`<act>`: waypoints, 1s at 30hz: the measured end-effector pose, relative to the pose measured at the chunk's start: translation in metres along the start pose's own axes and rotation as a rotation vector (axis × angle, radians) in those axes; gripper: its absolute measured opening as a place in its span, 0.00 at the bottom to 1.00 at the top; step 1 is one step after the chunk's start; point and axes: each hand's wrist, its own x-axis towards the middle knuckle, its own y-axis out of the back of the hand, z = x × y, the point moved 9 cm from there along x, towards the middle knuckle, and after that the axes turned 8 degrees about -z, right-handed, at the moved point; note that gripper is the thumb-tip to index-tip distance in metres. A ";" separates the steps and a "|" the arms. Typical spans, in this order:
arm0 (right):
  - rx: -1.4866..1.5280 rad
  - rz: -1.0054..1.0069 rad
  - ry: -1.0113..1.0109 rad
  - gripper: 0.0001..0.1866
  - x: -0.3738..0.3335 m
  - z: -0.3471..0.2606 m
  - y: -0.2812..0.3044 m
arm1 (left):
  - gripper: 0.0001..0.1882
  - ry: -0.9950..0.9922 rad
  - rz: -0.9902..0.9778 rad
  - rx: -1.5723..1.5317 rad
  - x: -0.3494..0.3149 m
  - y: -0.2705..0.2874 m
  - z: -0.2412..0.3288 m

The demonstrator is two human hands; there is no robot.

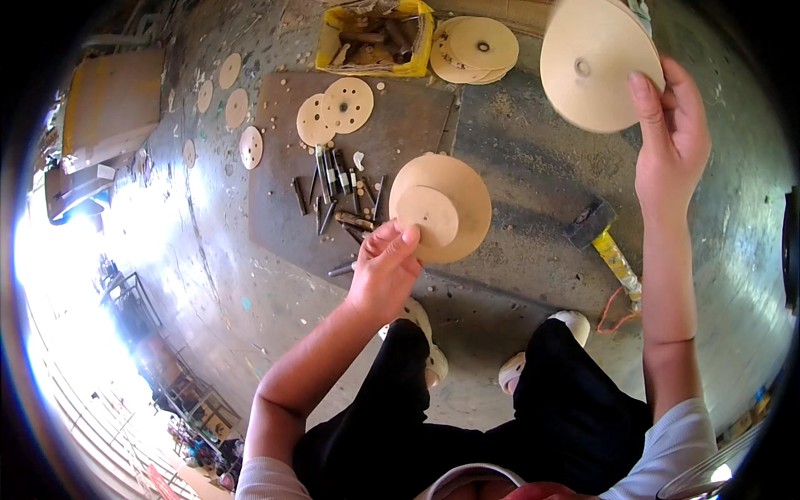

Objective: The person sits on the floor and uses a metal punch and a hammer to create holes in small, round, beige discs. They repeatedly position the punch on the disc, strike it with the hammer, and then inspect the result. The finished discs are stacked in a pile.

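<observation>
My left hand is closed, thumb on top, on the edge of a small tan disc with a tiny centre mark. Directly behind it shows a larger tan disc; I cannot tell whether that one is also gripped or lies on the metal plate. At the upper right my right hand is raised, pinching the rim of a big tan disc, which has a ring mark at its centre and is slightly blurred. Its far edge runs out of view.
Metal punches lie loose on a dark metal plate. Discs with holes are beyond them. A yellow crate stands by a disc stack. A hammer with a yellow-wrapped handle rests at right. More discs lie leftward.
</observation>
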 end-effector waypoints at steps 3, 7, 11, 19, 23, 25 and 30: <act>-0.544 0.027 0.184 0.09 -0.016 -0.033 -0.020 | 0.04 0.008 0.011 0.007 -0.006 0.001 0.002; -0.468 -0.454 0.631 0.12 -0.068 -0.048 -0.107 | 0.06 -0.052 0.035 -0.133 -0.009 -0.009 0.007; -0.451 -0.612 0.650 0.12 -0.104 -0.039 -0.131 | 0.08 -0.034 -0.051 -0.124 -0.010 -0.010 0.004; -0.090 -0.735 0.777 0.08 -0.120 -0.050 -0.145 | 0.04 0.093 0.098 0.005 -0.008 0.018 -0.012; -0.247 -0.578 0.338 0.13 -0.051 0.028 -0.142 | 0.04 0.008 0.213 0.027 -0.016 0.031 0.006; -0.672 -0.364 0.285 0.19 -0.005 0.079 -0.140 | 0.05 -0.014 0.207 0.039 -0.020 0.031 0.015; -0.976 -0.478 0.129 0.22 0.040 0.181 -0.157 | 0.04 0.041 0.265 0.132 -0.046 0.053 0.011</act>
